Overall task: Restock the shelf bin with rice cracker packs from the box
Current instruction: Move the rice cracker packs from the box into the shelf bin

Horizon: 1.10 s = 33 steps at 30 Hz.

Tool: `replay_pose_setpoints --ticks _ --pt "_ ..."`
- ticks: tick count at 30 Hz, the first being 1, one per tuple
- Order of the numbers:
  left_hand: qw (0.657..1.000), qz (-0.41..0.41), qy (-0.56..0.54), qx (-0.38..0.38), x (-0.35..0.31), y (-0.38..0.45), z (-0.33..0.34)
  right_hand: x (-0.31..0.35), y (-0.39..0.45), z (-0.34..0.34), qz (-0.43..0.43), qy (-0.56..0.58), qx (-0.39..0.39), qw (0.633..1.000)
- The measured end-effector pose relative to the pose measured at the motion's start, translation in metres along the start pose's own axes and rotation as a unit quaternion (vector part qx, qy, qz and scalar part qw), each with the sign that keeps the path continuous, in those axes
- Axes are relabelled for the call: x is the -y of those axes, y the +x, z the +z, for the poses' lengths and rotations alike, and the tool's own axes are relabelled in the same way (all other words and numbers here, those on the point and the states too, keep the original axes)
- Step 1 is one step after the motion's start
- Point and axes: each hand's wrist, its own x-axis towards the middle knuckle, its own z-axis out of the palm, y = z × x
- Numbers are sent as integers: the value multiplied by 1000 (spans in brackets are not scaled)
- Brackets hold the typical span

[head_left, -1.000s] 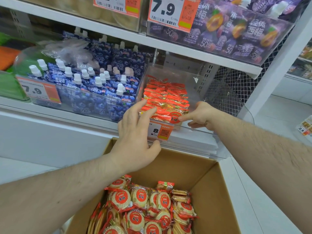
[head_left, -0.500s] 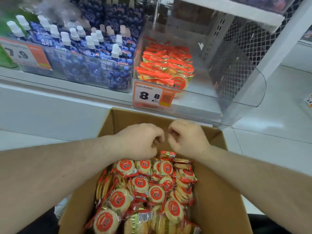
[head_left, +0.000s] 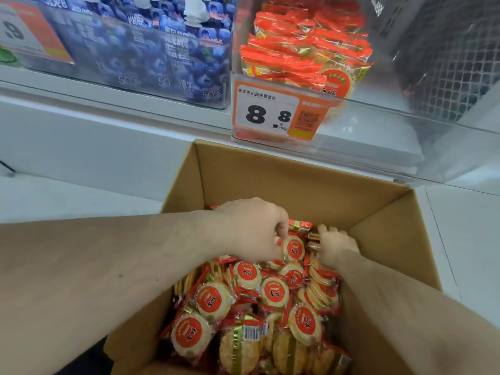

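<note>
— Both hands have dropped from above the packs down into the box [head_left: 270,174] since half a second ago, haven't they?

— Yes. They hovered as loose fists near the far wall then; now they are in among the rice cracker packs [head_left: 270,293]. The left hand [head_left: 251,231] has its fingers curled down round 1 pack [head_left: 293,247] at the far end of the heap, its round orange label facing up.

— And the right hand [head_left: 335,247]?

— Just beside it, toward the box's right wall, fingers bent over the edges of packs standing on end there. It looks to be grasping them, though the fingertips are hidden.

— Where is the rest of the stock?

— Most of it fills the box from its far end to the near edge, some packs flat, some on edge. More lie stacked in the clear shelf bin [head_left: 405,125] above the box's far wall, piled in the bin's left half.

— What is on the bin's front?

— An orange price tag [head_left: 273,115] reading 8.8, at its left front corner.

— And to the left of that?

— A second clear bin [head_left: 162,87] of blue blueberry jelly pouches [head_left: 151,55], with part of another tag [head_left: 24,33] at the shelf's left edge.
</note>
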Motion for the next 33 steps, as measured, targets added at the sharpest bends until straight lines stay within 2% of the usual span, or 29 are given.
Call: replay_pose_setpoints --ticks 3,6,13,17,20,23,24,28,33 --pt "999 -11 -23 41 3 5 2 -5 11 13 14 -1 -8 1000" --pt "997 -24 -42 66 4 9 5 -8 18 13 -10 -46 -30 998" --pt "995 -44 -75 52 2 5 2 9 -2 -22 -73 -145 -68 984" --pt "993 -44 -110 16 -8 -4 -3 27 -40 -66 -96 -50 -82 991" --pt "984 -109 -133 43 -11 -10 -3 40 -81 -103 -118 11 -110 987" --pt "928 -196 -280 146 -20 -20 -3 51 -125 -133 -143 72 -168 973" --pt "905 -201 -346 145 -23 -23 -3 53 -139 -141 -150 96 -194 965" --pt "803 -157 -575 11 -42 -32 -12 51 -179 -159 -155 192 -285 926" --pt "734 -101 -666 -87 -53 -42 -20 44 -206 -169 -211 240 -355 879"
